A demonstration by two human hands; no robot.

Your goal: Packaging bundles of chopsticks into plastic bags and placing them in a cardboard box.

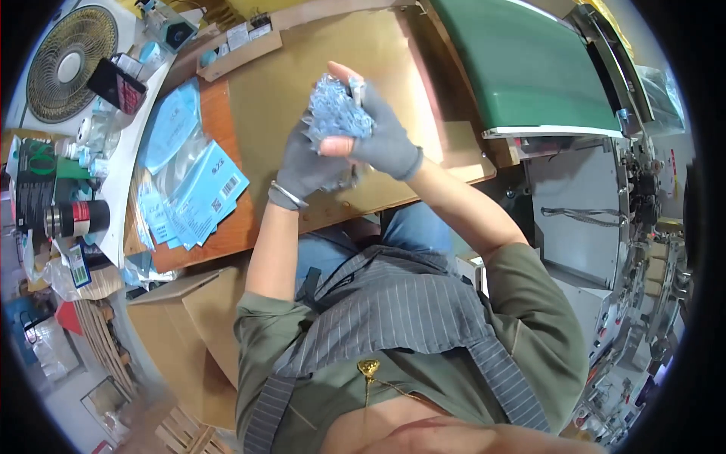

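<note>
Both my hands hold a thick bundle of crinkled light-blue and silver packets (335, 110) over the table. My left hand (304, 160), in a grey glove with bare fingertips, is closed round the bundle's lower left side. From the right, my right hand (384, 135), gloved the same way, grips it with the thumb across the front and a finger over the top. Silvery edges show below the hands too. Left of them, flat blue printed pouches (203, 193) lie fanned out on the table's reddish wooden part (233, 125).
A tan board (283, 98) covers most of the table. An open cardboard tray (240, 54) with small items stands at the back. At right is a green-topped conveyor (522, 64). A shelf at left bears a fan (72, 68) and a black flask (79, 219). Below sits a cardboard box (185, 333).
</note>
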